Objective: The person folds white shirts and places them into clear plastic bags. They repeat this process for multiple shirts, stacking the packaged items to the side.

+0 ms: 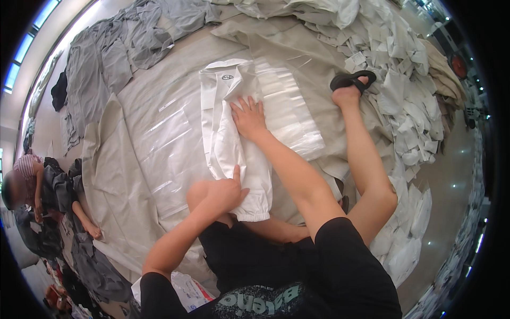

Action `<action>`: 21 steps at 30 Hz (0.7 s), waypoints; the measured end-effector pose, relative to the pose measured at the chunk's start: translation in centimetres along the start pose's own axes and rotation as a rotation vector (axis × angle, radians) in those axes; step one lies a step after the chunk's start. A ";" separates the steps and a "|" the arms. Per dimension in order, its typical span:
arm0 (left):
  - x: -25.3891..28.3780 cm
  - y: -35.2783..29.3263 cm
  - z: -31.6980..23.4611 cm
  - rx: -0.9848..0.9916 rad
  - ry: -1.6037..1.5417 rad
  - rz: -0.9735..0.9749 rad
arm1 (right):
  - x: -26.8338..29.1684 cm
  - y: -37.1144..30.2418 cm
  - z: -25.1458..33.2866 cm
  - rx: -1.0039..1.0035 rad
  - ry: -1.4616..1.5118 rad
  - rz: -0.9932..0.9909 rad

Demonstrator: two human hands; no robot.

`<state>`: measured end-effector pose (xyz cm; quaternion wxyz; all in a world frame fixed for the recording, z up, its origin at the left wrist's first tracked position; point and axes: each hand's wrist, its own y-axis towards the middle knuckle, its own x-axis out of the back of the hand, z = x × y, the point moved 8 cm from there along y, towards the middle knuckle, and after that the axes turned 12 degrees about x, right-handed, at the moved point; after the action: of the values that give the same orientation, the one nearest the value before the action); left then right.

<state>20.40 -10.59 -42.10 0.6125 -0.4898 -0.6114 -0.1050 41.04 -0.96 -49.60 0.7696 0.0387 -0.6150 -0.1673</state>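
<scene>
So the white garment is laid out lengthwise mid-scene, clear plastic showing on its left and right. Right hand is flat on the far half, fingers spread; left hand is by the near end, index finger out (can't tell if it's pinching fabric).

Right hand on white garment

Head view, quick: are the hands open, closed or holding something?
Left hand: partly curled, index finger extended, over the white garment; whether it grips can't be told.
Right hand: open, fingers spread on the garment.
</scene>
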 end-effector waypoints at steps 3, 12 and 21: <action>3.3 2.7 -0.8 -0.072 0.155 0.006 | -0.9 0.3 -0.9 0.018 0.012 0.003; 1.8 12.8 2.1 -0.105 -0.070 -0.283 | -0.9 6.0 -14.6 -0.638 0.716 -0.318; 2.3 15.5 2.0 -0.049 -0.160 -0.377 | 9.1 10.1 -10.5 -0.330 1.355 0.181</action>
<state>30.88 -0.32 -47.90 0.5193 -0.3882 -0.7364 -0.1933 54.97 4.22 -40.93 0.9900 -0.0340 0.0324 -0.1327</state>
